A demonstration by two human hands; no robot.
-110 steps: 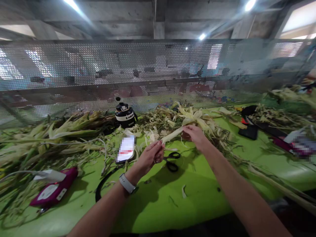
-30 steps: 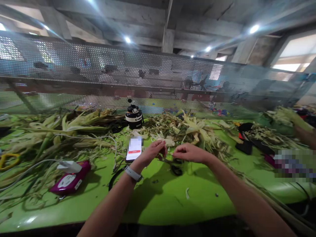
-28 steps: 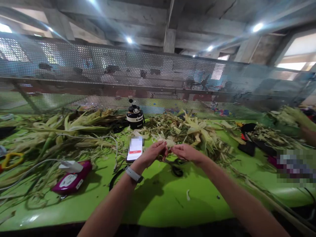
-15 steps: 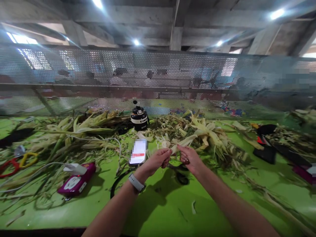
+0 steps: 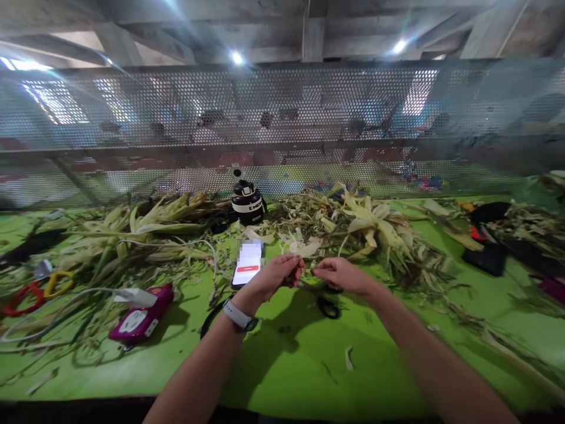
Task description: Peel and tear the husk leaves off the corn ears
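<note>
My left hand [image 5: 282, 274] is closed in a pinch above the green table [image 5: 309, 377], and whatever sits between its fingertips is too small to make out. Just beyond those fingertips is a pale piece of corn husk [image 5: 305, 247]. To the right, a short gap away, my right hand [image 5: 338, 274] has its thumb and fingers drawn together; a tiny bit may be at their tips. Black scissors [image 5: 329, 307] lie beneath my right hand, partly covered by it. A lit phone [image 5: 248, 265] rests left of my left hand.
Heaps of corn husks [image 5: 379, 218] and shreds spread along the back. A black-and-white bottle [image 5: 248, 203] stands before a perforated metal screen [image 5: 282, 118]; people show dimly behind it. At left are a purple power strip [image 5: 143, 315], a white cable and red-and-yellow-handled scissors [image 5: 26, 297].
Half a second ago both hands pinched one husk strip between them. Now my right hand is apart from the left, and the husk lies beyond the fingers. The camera view has tilted slightly down.
</note>
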